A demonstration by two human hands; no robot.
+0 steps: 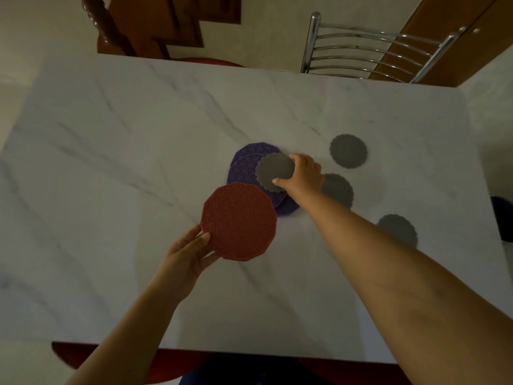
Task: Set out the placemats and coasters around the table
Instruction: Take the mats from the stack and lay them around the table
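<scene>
My left hand grips the near left edge of a round red patterned placemat, held over the middle of the white marble table. Partly under its far edge lie purple placemats, stacked. My right hand pinches a grey scalloped coaster above the purple stack. Three more grey coasters lie flat to the right: one far, one just behind my right wrist, one nearer, partly hidden by my forearm.
A chrome-backed chair stands at the far right side of the table and a dark wooden chair at the far left. A dark object shows at the right edge. A red seat sits below the near edge.
</scene>
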